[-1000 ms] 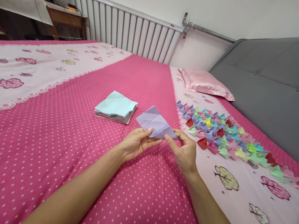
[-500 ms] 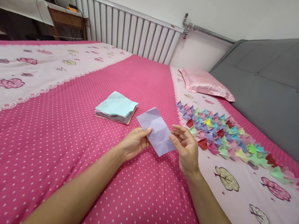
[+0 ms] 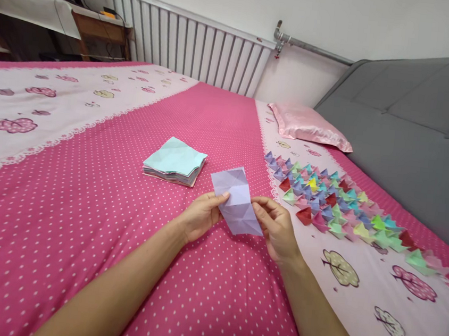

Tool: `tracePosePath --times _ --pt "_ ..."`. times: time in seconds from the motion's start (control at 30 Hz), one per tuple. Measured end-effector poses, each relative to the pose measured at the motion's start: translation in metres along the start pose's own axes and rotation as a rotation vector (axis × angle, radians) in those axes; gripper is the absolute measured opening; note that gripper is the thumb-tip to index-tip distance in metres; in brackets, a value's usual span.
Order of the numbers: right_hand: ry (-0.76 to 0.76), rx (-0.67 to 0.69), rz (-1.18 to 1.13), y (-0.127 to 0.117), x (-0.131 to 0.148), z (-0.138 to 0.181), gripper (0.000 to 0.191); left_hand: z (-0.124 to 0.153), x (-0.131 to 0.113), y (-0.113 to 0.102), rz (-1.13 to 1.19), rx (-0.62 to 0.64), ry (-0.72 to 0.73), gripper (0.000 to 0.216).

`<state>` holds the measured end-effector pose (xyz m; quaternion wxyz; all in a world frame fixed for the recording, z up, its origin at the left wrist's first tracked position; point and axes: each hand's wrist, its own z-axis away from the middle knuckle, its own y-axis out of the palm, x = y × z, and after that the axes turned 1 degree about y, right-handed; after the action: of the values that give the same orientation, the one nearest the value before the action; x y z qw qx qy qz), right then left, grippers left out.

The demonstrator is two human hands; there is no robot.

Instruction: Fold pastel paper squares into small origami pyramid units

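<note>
A creased lilac paper sheet [image 3: 237,200] is held up between both hands above the pink dotted bedspread [image 3: 84,206]. My left hand [image 3: 200,218] pinches its left edge with thumb on top. My right hand [image 3: 276,228] pinches its right edge with fingers curled. A stack of square papers [image 3: 174,160], pale teal on top, lies just beyond my left hand. Rows of several small folded paper pieces [image 3: 333,202] in many colours lie to the right of my right hand.
A pink satin pillow [image 3: 307,126] rests by the grey padded headboard [image 3: 409,128] on the right. A white radiator [image 3: 189,44] runs along the far wall. A wooden desk [image 3: 98,29] stands at the far left.
The lilac sheet has turned from a flat diamond shape to a narrower, more upright shape and come nearer to me. My right hand let go for a moment and now pinches the edge again.
</note>
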<state>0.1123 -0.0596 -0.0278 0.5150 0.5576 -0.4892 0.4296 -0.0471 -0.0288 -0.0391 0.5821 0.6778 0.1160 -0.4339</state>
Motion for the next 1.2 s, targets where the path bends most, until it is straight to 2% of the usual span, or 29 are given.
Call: tracePosePath --times 0.13,0.33,0.63,0.77,0.93,1.03,1.13,1.2 --pt "-0.033 0.054 0.062 0.004 0.003 0.003 0.024 0.001 -0.001 0.002 -0.033 -0.009 -0.027 0.019" --pt "-0.041 0.003 -0.015 0.001 -0.001 0.002 0.022 0.002 -0.001 0.002 -0.118 0.05 -0.001 0.021" --pt "-0.027 -0.004 -0.025 0.001 0.005 0.004 0.023 0.009 0.002 -0.002 -0.304 0.162 -0.152 0.023" --pt "-0.022 -0.025 -0.018 0.001 0.006 0.003 0.022 0.009 0.002 -0.001 -0.279 0.146 -0.187 0.022" --pt "0.01 0.068 0.064 0.003 0.007 0.006 0.029 0.006 0.006 -0.002 -0.193 0.064 -0.138 0.023" --pt "-0.003 0.076 0.127 0.007 0.005 0.008 0.037 0.004 0.012 -0.002 -0.155 0.016 -0.122 0.028" --pt "-0.022 0.072 0.232 0.01 0.002 0.009 0.044 0.003 0.019 -0.001 -0.159 0.012 -0.124 0.033" --pt "-0.026 0.042 0.286 0.01 -0.001 0.009 0.038 0.004 0.022 0.002 -0.192 0.052 -0.135 0.039"
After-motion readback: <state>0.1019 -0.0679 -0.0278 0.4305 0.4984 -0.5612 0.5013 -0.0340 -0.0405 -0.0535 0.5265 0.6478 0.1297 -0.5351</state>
